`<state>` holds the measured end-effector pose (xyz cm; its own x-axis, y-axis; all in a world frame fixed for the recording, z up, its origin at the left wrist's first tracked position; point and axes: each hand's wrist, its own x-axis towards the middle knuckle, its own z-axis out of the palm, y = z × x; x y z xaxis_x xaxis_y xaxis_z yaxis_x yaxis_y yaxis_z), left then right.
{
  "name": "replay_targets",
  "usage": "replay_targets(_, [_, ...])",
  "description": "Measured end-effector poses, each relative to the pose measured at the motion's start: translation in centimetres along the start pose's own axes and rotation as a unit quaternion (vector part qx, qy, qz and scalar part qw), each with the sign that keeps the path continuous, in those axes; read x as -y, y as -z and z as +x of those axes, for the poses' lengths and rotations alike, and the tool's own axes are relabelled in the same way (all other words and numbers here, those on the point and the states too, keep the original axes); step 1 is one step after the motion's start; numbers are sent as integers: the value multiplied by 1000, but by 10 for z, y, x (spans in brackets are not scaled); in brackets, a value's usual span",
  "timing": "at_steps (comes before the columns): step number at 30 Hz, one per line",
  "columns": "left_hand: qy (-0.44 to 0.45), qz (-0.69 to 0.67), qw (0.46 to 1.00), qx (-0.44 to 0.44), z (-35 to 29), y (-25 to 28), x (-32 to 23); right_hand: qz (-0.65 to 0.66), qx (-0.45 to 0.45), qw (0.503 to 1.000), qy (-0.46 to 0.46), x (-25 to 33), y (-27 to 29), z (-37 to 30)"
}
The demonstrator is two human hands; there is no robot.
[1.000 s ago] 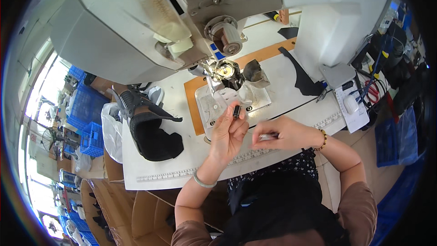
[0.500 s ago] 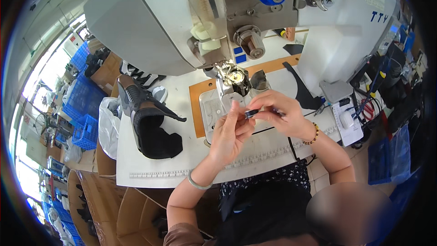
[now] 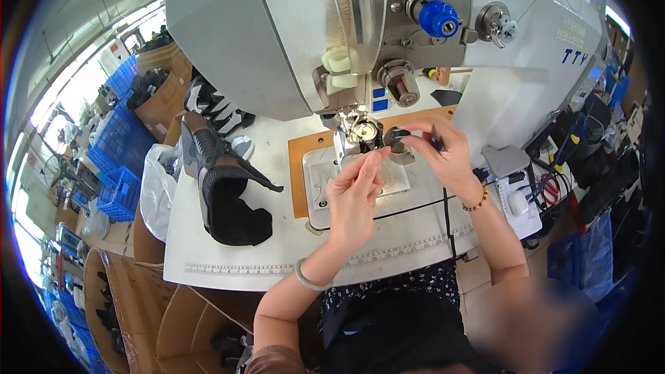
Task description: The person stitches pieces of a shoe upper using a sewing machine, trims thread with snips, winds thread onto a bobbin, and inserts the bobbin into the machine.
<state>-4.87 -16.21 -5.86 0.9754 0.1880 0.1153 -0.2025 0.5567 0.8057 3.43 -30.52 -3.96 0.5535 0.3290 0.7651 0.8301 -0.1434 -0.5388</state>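
My left hand (image 3: 353,201) is raised over the machine bed, thumb and forefinger pinched together; whatever they hold is too small to see. To its right, my right hand (image 3: 449,159) grips a small dark round piece (image 3: 400,134) between thumb and fingers. A dark slim tool (image 3: 437,140) is tucked in the same hand, its kind unclear. Just beyond the fingers is the sewing machine's lit metal hook assembly (image 3: 363,130). A curved metal cover (image 3: 402,156) beside it is partly behind the small piece.
The sewing machine head (image 3: 235,34) rises over the far side of the white table (image 3: 228,260). A black and brown shoe upper (image 3: 232,187) lies at left. A grey pedal-like block (image 3: 506,159) and cables are at right. Cardboard boxes (image 3: 138,298) stand below left.
My hands have drawn apart. The right hand has moved up and right, carrying the small dark piece toward the hook assembly, while the left fingers have closed into a tighter pinch. The view has shifted slightly.
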Motion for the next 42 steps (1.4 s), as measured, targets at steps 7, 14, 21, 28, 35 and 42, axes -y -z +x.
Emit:
replay_targets(7, [-216,247,943,-63,0,18,4,-11,97,995,-3,7,-17,30])
replay_targets(14, [-261,317,911,-30,3,29,7,-67,54,996,-22,8,-29,24])
replay_targets(21, [-235,270,934,-9,3,27,-2,-163,93,973,137,-3,-30,25])
replay_targets(28, [-204,167,964,33,5,34,-12,-163,197,950,181,-14,-9,42])
replay_targets(35, [-215,73,973,48,14,30,-12,-28,166,985,23,-22,-18,30])
replay_targets(42, [-215,6,977,-4,15,44,-6,189,171,958,-131,-36,-26,30])
